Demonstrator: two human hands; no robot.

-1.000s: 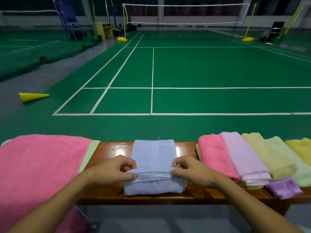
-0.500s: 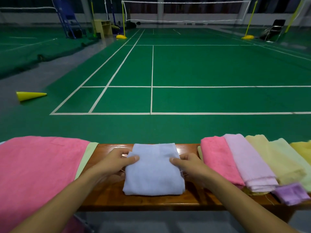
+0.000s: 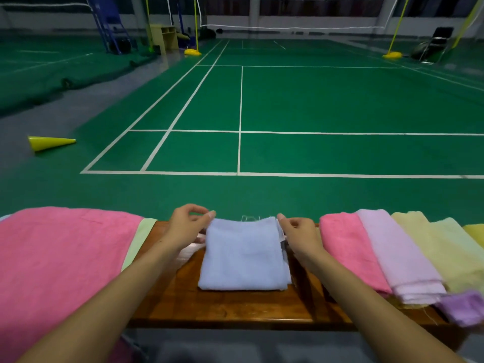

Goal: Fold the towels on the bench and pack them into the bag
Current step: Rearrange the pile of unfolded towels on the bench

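A light blue towel (image 3: pixel 243 255) lies folded into a thick rectangle in the middle of the wooden bench (image 3: pixel 222 307). My left hand (image 3: pixel 187 226) pinches its far left corner with curled fingers. At the far right corner, my right hand (image 3: pixel 297 231) pinches the stacked layers. Both forearms reach in from the bottom of the view, one along each side of the towel. No bag is in view.
A large pink towel (image 3: pixel 65 258) is spread over a pale green one (image 3: pixel 138 242) on the left. On the right lie folded towels side by side: pink (image 3: pixel 348 252), lilac (image 3: pixel 392 252), pale yellow (image 3: pixel 419 231), more beyond. A yellow cone (image 3: pixel 49 143) lies on the court floor.
My hands carried the towel's near edge over to the far edge, folding it in half. They then moved from its sides to its far corners.
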